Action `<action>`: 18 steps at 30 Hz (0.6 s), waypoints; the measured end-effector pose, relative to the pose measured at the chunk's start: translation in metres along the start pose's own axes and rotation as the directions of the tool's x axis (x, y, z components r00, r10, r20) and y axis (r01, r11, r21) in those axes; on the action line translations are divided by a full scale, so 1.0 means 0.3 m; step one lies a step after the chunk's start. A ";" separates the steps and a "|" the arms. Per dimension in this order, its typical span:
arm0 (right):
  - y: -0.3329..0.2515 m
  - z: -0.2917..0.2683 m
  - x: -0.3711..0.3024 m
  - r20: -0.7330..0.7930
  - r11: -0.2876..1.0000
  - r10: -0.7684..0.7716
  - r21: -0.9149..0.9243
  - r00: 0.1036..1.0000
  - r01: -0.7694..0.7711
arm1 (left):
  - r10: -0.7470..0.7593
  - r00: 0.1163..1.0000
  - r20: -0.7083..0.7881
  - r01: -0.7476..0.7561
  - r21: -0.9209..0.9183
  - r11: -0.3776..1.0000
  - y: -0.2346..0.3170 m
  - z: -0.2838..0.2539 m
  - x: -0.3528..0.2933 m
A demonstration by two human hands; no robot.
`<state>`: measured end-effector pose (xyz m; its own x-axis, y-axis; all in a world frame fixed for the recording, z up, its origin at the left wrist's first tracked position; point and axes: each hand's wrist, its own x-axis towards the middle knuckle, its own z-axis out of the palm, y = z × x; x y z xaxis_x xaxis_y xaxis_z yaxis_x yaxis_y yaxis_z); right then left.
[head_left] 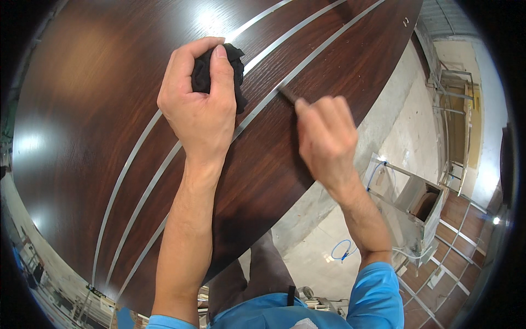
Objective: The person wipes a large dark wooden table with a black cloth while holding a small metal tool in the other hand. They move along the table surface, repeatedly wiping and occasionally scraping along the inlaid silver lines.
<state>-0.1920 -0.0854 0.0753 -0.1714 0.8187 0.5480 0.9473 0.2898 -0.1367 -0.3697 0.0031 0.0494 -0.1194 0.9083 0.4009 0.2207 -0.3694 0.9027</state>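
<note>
A dark brown wood-grain panel lies in front of me, with three thin silvery strips curving across it in the picture. My left hand is closed around a crumpled black cloth, resting over the strips. In my right hand, which is blurred, is a slim grey-brown flat tool, possibly a scraper. Its tip meets the strip nearest me, and its exact kind cannot be made out. A few small pale bits sit near the panel's far right edge.
The panel's edge runs diagonally between me and the right side. Beyond it stands a metal box-like stand on the floor. A blue hose lies coiled nearby. Brown panels with pale strips are at lower right, and a rack stands farther back.
</note>
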 end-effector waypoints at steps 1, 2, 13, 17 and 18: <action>0.017 -0.001 0.004 -0.016 0.999 0.013 -0.049 1.000 -0.014 | -0.009 1.000 -0.001 0.009 0.001 1.000 0.002 -0.001 0.000; 0.047 -0.002 0.002 -0.034 0.984 0.156 -0.077 0.987 -0.158 | -0.022 1.000 0.001 0.022 0.001 1.000 0.004 0.000 -0.001; 0.232 0.054 -0.041 -0.020 0.435 0.818 0.676 0.575 -0.595 | 0.203 0.895 0.397 -0.292 0.179 0.940 0.010 0.007 -0.012; 0.220 0.074 -0.025 -0.031 0.434 0.838 0.645 0.545 -0.629 | 0.192 0.823 0.535 -0.386 0.279 0.879 0.036 0.013 -0.043; 0.220 0.078 -0.023 -0.077 0.455 0.827 0.675 0.557 -0.581 | 0.175 0.821 0.543 -0.379 0.290 0.879 0.043 0.020 -0.045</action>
<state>-0.1347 -0.0605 0.0431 0.7086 0.6575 0.2562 0.3479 -0.0097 -0.9375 -0.3595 -0.0128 0.0547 0.4662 0.7880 0.4021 0.5195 -0.6118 0.5965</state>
